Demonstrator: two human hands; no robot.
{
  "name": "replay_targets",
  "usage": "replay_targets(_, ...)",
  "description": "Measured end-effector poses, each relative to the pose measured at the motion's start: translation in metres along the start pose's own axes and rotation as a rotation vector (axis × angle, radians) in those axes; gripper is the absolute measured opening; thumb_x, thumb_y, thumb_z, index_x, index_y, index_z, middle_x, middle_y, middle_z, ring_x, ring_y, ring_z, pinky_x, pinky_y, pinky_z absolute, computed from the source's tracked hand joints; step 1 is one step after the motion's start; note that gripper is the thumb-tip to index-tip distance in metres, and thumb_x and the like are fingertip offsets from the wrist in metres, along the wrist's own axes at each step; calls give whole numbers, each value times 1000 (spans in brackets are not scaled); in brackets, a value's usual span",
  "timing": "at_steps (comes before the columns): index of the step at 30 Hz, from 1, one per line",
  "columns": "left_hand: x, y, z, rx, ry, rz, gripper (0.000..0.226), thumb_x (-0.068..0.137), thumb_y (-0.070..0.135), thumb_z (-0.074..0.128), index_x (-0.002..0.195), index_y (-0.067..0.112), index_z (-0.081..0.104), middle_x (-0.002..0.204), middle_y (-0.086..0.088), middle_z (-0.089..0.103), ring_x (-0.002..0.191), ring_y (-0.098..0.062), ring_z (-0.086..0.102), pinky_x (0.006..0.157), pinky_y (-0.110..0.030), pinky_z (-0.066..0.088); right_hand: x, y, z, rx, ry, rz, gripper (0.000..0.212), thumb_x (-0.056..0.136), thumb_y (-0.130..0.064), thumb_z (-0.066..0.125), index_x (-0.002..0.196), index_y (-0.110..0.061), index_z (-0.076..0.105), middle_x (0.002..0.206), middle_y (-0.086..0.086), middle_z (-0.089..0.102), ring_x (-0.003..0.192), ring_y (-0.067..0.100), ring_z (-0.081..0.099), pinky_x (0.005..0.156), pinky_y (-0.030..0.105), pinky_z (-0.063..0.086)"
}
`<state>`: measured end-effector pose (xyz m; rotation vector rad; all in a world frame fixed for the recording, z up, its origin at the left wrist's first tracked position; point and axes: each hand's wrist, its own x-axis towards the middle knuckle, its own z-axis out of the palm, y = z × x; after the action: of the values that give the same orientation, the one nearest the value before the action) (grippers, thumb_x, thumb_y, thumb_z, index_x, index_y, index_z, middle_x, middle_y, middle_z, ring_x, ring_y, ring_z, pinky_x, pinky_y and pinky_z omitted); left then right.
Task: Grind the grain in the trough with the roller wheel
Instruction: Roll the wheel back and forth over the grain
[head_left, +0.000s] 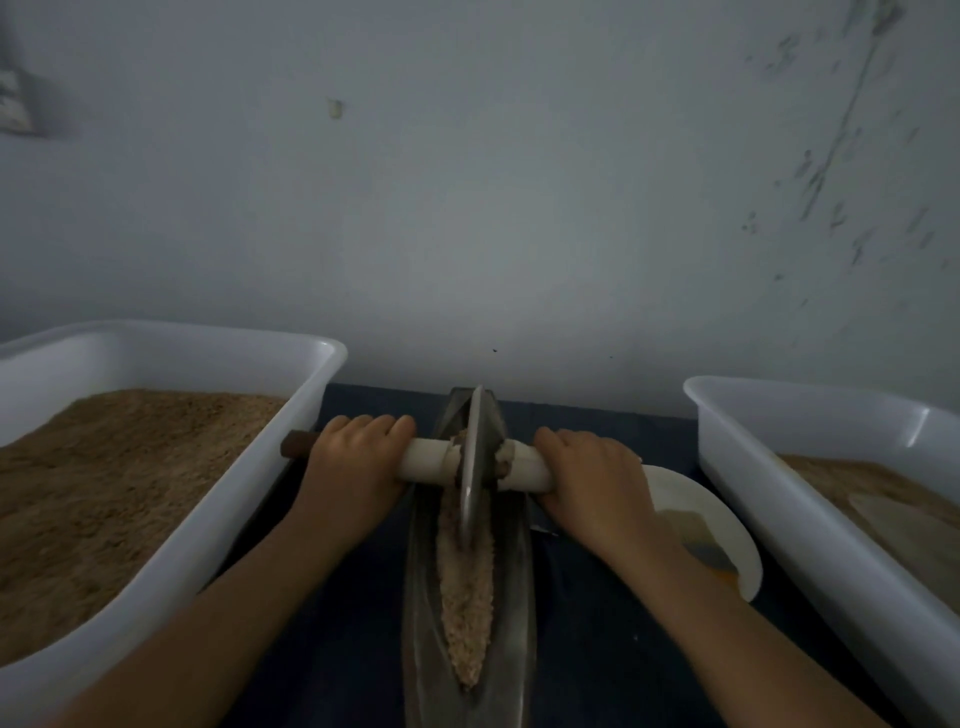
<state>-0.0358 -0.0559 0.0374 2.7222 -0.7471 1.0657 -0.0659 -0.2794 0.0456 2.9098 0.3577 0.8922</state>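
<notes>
A narrow metal trough (519, 597) runs away from me down the middle of a dark cloth. Tan crushed grain (466, 608) fills its groove. A thin metal roller wheel (471, 467) stands upright in the groove toward the far end, on a pale axle handle (428, 460) that crosses the trough. My left hand (353, 467) grips the handle left of the wheel. My right hand (592, 480) grips it on the right. A brown end of the axle sticks out past my left hand.
A white tub (291, 415) of tan grain stands at the left, close to the trough. Another white tub (779, 499) with grain stands at the right. A white plate (722, 525) lies between the trough and the right tub. A grey wall rises just behind.
</notes>
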Motion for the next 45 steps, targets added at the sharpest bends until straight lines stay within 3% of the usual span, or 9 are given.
replay_targets(10,-31,7,-19,-4,84,71,41,43,15,89,75,9,64,64,-5,60,55,-23,58,50,-32,45,-29,-8,-19,63,8,-32,30,61,-25,82,77,-19,57,68,-2,60,58,16,53,52,25,27)
replay_targets(14,-42,15,-39,-20,44,91,45,38,17,90,74,13,64,65,-1,60,55,-20,59,49,-32,48,-51,-10,-35,107,-90,-46,22,80,-40,62,93,-28,49,87,-8,58,73,10,48,57,25,24)
replay_targets(20,-41,15,-37,-5,47,77,40,41,15,89,73,12,64,65,-3,60,56,-23,59,52,-34,50,-48,-10,-34,132,-132,-13,20,85,-41,56,94,-30,43,93,-10,57,82,10,52,60,26,28)
replay_targets(23,-33,11,-23,5,81,64,34,47,13,86,73,9,64,65,-6,60,57,-25,58,53,-36,50,-36,-8,-23,110,-74,-9,21,80,-34,65,92,-24,51,89,-6,60,78,14,55,60,26,27)
replay_targets(27,-17,1,-4,13,83,24,35,48,11,86,74,6,64,65,-9,62,56,-27,60,51,-35,48,-15,-3,-7,24,-4,-40,35,53,-23,84,71,-17,55,63,0,60,54,20,56,50,25,26)
replay_targets(33,10,0,5,21,15,-28,33,47,10,85,67,9,58,59,-8,60,53,-28,58,52,-34,45,11,9,14,5,2,-7,21,81,-36,59,94,-21,52,91,-2,63,83,21,59,57,29,22)
replay_targets(36,4,1,2,16,18,-28,36,45,12,88,69,8,61,61,-8,61,54,-28,60,53,-35,47,8,7,12,27,-11,-20,20,79,-33,63,90,-19,53,86,-1,63,78,21,60,56,29,23)
replay_targets(40,-15,6,-10,5,36,15,42,40,13,91,70,8,62,60,-7,61,51,-25,59,50,-33,46,-10,0,-6,29,26,-43,33,55,-24,83,72,-15,56,63,2,60,54,21,57,50,25,22)
replay_targets(45,-36,13,-32,-16,25,74,46,35,19,92,69,14,61,60,-1,60,52,-18,59,47,-32,45,-39,-5,-22,107,-91,-41,26,77,-37,67,85,-29,44,86,-8,59,71,10,47,53,23,20)
